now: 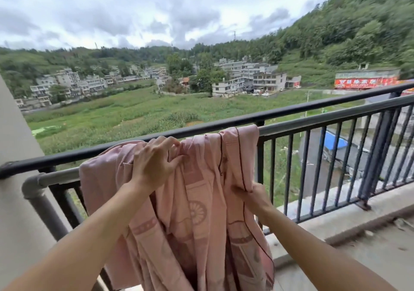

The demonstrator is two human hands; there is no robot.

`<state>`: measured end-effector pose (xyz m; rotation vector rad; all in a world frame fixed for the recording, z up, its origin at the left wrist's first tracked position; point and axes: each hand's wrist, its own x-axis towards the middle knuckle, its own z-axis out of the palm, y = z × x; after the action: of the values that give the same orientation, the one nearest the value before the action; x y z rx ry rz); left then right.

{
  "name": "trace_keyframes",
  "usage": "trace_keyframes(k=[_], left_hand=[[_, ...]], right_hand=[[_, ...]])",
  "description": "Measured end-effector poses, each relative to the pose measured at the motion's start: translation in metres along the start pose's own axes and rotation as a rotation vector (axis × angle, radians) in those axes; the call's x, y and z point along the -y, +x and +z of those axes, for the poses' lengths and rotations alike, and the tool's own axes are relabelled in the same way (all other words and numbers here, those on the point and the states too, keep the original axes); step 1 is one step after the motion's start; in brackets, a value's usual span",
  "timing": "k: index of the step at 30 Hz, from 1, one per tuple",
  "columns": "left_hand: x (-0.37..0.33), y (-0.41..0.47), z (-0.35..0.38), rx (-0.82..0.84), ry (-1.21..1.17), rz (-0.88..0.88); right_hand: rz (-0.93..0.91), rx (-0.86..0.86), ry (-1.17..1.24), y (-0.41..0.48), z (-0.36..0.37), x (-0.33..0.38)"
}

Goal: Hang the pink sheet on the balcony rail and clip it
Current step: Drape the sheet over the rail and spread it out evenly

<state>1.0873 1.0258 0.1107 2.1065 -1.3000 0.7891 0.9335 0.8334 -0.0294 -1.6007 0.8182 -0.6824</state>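
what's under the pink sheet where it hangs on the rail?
The grey rail runs into the pink sheet on both sides, so the sheet lies over it. That stretch of rail and the black bars behind it are covered.

Pink sheet (197, 201) draped over balcony rail (313, 120).
Bunched, creased, patterned, dark piping along right edge; hangs down near side from left part of grey rail, top folded over it.

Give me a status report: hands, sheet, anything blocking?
Left hand grips sheet at rail top. Right hand pinches its edge lower. Sheet draped over rail, bunched, not yet clipped. Nothing in the way.
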Motion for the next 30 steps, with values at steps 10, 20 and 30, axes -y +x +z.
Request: trace_keyframes(k=[10,20,30], left_hand=[[-0.001,0.015,-0.002,-0.058,-0.239,-0.282],[0.025,0.052,0.006,-0.095,-0.023,-0.625],[0.024,0.057,0.011,0.066,0.161,-0.52]], right_hand=[[-0.213,-0.359,0.605,0.072,-0.105,0.222],[-0.474,-0.23,0.109,0.196,-0.071,0.328],[-0.277,0.284,-0.912,0.17,-0.037,0.193]])
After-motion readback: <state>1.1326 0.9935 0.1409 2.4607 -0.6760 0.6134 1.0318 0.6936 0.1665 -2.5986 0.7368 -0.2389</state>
